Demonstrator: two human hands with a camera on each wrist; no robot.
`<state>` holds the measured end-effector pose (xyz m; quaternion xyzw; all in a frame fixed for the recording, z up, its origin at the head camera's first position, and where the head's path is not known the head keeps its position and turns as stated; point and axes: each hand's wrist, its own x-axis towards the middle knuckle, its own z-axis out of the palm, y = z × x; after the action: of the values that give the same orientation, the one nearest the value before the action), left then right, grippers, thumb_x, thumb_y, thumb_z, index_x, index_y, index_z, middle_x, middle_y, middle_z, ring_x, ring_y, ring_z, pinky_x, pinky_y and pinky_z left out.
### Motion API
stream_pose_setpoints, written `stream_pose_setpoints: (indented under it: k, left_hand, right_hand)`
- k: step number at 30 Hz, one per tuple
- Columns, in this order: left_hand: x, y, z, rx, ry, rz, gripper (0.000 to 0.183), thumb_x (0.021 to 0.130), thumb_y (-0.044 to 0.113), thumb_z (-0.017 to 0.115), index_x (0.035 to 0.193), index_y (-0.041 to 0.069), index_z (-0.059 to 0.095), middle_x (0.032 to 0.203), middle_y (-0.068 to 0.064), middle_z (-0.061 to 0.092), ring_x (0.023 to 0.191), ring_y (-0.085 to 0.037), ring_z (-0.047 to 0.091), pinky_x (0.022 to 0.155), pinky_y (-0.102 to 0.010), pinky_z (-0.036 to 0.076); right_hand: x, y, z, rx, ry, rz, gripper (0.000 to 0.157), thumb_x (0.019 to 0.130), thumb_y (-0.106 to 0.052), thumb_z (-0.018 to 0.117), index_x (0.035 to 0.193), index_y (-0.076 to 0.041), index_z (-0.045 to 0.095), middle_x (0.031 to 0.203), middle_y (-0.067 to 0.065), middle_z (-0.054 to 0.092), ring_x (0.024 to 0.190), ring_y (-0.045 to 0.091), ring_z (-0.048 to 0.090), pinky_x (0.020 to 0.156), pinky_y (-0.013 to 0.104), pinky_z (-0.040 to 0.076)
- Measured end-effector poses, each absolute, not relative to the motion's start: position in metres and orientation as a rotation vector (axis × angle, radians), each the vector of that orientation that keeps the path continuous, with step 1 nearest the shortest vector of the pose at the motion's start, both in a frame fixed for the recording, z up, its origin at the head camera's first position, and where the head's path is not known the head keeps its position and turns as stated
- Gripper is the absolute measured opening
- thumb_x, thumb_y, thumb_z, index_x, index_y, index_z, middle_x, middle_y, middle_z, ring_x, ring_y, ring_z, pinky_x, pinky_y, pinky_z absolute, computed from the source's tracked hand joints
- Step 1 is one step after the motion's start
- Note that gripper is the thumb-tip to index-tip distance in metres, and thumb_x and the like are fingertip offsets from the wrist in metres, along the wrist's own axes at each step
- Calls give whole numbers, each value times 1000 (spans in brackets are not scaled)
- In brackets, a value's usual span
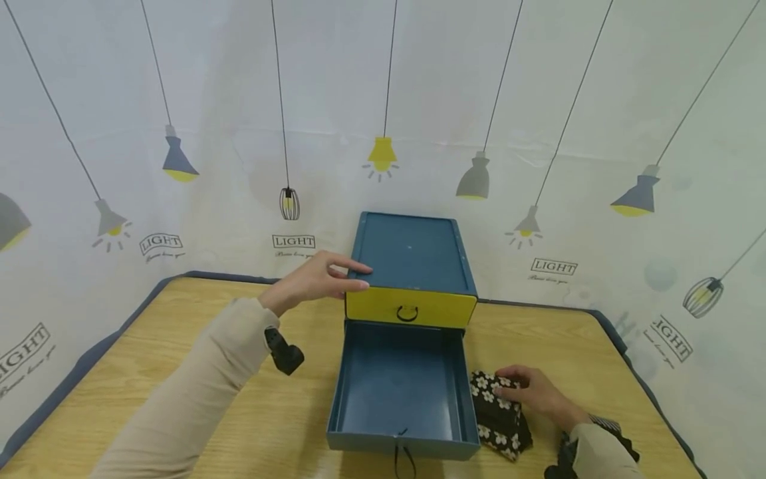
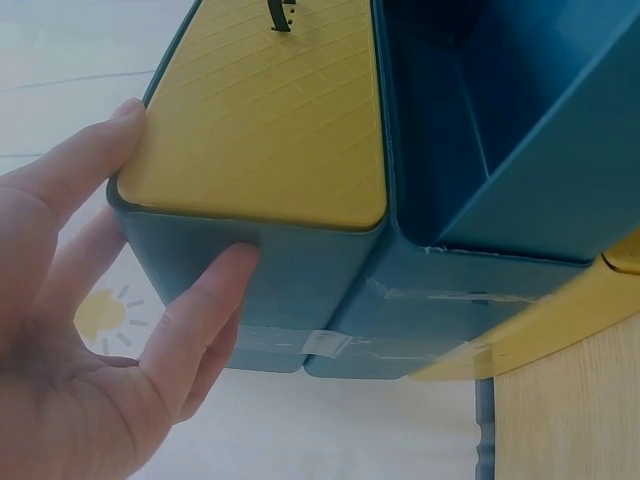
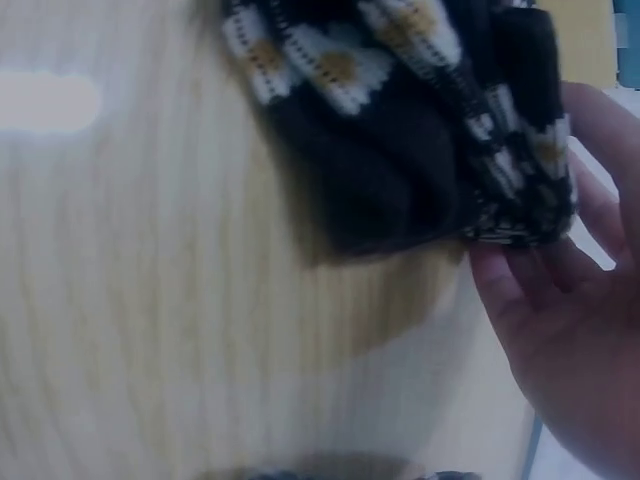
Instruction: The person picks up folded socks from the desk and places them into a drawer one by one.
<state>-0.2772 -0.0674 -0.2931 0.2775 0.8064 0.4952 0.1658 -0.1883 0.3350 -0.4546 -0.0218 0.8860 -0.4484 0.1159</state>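
A blue drawer box stands on the table, its upper yellow drawer front closed. The lower blue drawer is pulled out, with a bare floor inside. My left hand rests on the box's upper left corner, thumb and fingers fairly straight; in the left wrist view, fingertips touch the box's side. Right of the drawer lies a folded black cloth with white daisies. My right hand pinches its upper right edge between thumb and fingers. In the right wrist view the daisy cloth hangs together in folds.
A dark striped item lies partly hidden by my right wrist. The wooden table runs back to a white curtain printed with lamps. A black loop pull hangs from the lower drawer's front.
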Motion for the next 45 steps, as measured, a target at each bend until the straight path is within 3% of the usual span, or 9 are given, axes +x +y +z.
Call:
stream_pose_setpoints:
  k: [6,12,20,31,40,45]
  left_hand:
    - [-276,-68,-294,777,2298,1407,40,83,23,65,121,10,59,128,-11,49,106,-28,54,81,-39,50]
    - [-277,-67,-293,773,2300,1404,40,83,24,65,121,11,59,129,-11,48,107,-28,54,81,-39,50]
    - [-277,-68,-293,774,2298,1401,40,84,24,65,121,11,58,129,-10,48,106,-27,55,81,-39,50]
    - [-276,-68,-291,765,2310,1383,40,84,23,65,121,11,58,128,-10,49,104,-25,56,80,-36,51]
    - [-277,-68,-291,781,2299,1403,39,84,22,64,121,10,58,129,-10,48,104,-26,56,83,-41,49]
    - [-277,-69,-292,792,2289,1408,40,84,23,65,121,10,58,129,-9,47,102,-25,57,81,-38,50]
  right_hand:
    - [-188,334,-459,-40,2614,-1261,50,80,-26,68,115,6,54,112,17,55,94,22,50,75,34,45]
    - [-189,334,-460,31,2624,-1237,51,78,-28,70,114,6,54,103,10,56,83,19,47,66,31,42]
    - [-183,330,-459,0,2652,-1301,48,79,-24,70,114,4,53,109,12,55,103,30,48,83,46,42]
    - [-172,323,-451,6,2673,-1453,47,80,-22,69,117,1,53,113,13,54,90,18,51,72,31,45]
    - [-160,317,-434,-83,2855,-1475,38,82,-22,67,113,-4,56,117,13,53,100,20,49,73,32,44]
    - [-154,318,-419,-140,2965,-1393,37,83,-22,66,114,-4,56,115,12,54,95,8,49,68,29,45]
